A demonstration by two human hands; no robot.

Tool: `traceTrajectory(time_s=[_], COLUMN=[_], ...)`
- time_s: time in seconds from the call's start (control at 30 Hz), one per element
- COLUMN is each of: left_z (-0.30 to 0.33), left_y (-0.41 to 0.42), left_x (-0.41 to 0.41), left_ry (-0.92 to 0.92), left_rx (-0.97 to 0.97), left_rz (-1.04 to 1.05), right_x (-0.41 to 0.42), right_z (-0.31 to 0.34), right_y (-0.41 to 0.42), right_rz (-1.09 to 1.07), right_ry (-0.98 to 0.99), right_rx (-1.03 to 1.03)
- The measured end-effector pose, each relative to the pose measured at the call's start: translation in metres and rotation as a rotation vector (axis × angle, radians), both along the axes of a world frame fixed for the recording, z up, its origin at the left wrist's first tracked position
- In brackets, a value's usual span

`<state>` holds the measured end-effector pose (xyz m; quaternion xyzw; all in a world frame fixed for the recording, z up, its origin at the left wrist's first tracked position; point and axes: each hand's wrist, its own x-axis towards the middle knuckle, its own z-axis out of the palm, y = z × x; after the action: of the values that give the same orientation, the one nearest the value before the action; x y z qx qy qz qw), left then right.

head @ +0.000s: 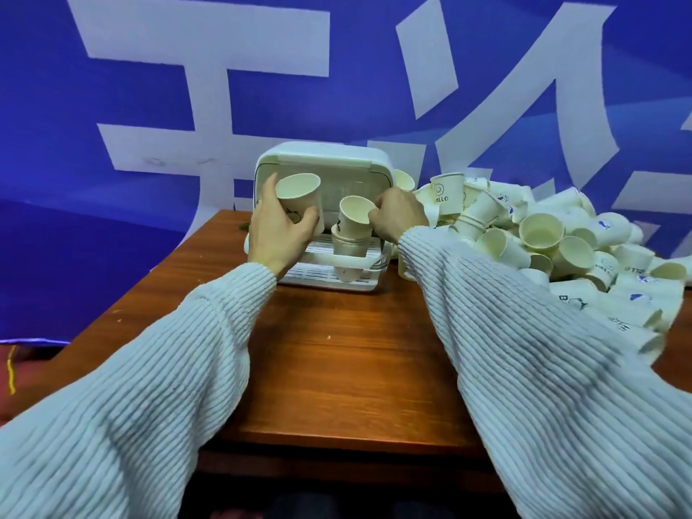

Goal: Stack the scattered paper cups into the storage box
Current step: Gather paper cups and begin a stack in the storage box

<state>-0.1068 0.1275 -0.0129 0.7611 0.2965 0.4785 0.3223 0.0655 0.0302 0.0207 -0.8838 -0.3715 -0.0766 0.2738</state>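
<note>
The white storage box (322, 162) stands open on the wooden tabletop (337, 350). In front of its opening, the left hand (279, 228) has its grip curled round 1 paper cup (299, 198). Beside it, the right hand (398, 215) pinches a tilted cup (354, 215) atop the stack (350, 252) inside the box. Right of the box lies the loose cup pile (543, 234).

Storage box (322, 159) at table's (337, 361) far edge, against backdrop (149, 88). Cup stack (350, 243) inside box. Loose cup pile (554, 241) right of box, on table.
</note>
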Motion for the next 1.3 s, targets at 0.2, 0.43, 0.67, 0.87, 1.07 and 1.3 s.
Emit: traceTrajectory(time_s=[0.2, 0.43, 0.67, 0.87, 1.07, 1.3], left_z=[-0.001, 0.006, 0.020, -0.002, -0.015, -0.023], left_y=[0.007, 0.013, 0.002, 0.000, 0.001, -0.029], left_x=[0.010, 0.026, 0.053, 0.060, 0.061, 0.062], left_ry=[-0.013, 0.003, 0.193, 0.596, 0.883, 0.487], left_rx=[-0.018, 0.050, 0.122, 0.280, 0.393, 0.658], left_rz=[-0.023, -0.083, -0.150, -0.142, -0.071, -0.059], right_x=[0.001, 0.000, 0.027, 0.048, 0.070, 0.068], right_z=[0.004, -0.005, -0.010, -0.012, -0.021, -0.042], right_y=[0.013, 0.016, -0.007, -0.042, -0.069, -0.085], right_rz=[0.039, 0.049, -0.038, -0.140, -0.016, 0.203], right_ry=[0.000, -0.065, -0.029, -0.167, -0.155, -0.357], right_rx=[-0.201, -0.403, -0.008, 0.164, -0.050, -0.313])
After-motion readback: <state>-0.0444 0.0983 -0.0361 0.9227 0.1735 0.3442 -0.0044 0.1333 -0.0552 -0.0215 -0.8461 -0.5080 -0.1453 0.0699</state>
